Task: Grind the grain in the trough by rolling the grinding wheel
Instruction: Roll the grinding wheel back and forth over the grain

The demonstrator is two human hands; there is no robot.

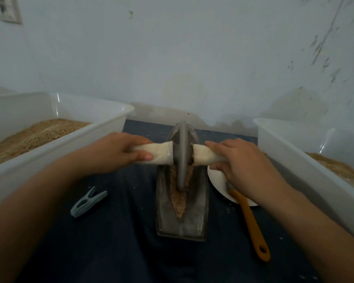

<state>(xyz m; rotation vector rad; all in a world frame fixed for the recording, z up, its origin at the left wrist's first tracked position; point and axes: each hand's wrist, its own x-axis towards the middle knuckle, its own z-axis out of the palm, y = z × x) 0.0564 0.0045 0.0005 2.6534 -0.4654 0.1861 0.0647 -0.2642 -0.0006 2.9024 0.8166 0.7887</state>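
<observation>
Beside trough (184, 217): clothespin (87, 202), plate (219, 180), spatula (250, 223)

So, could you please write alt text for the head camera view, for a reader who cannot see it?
A person's left hand and right hand grip the white-wrapped handles of a grey metal grinding wheel standing in a boat-shaped metal trough of brown crushed grain. White plastic tubs of grain flank it; a teal clothes peg and orange-handled brush lie nearby.
</observation>
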